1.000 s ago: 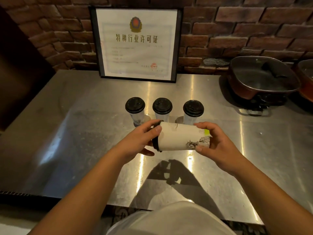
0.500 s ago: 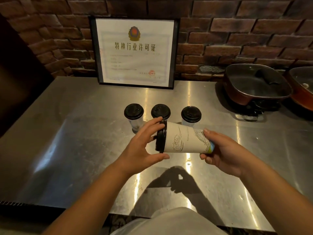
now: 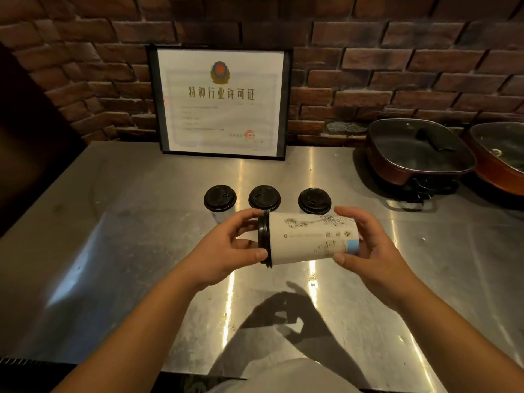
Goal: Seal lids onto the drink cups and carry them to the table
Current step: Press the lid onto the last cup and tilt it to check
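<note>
Since half a second ago our white printed paper cup [image 3: 310,239] has rolled, showing new print, held sideways above the steel counter [image 3: 113,251], left hand [image 3: 226,251] gripping its black plastic lid [image 3: 263,239], right hand [image 3: 368,251] its base; three lidded cups [image 3: 264,197] stand behind, carrying remains.

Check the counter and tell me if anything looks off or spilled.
One oddity: the white cup is held on its side above the steel counter, its black lid pointing left, left hand at the lid, right hand at the base. No spill visible. The three lidded cups behind stand upright.
</note>
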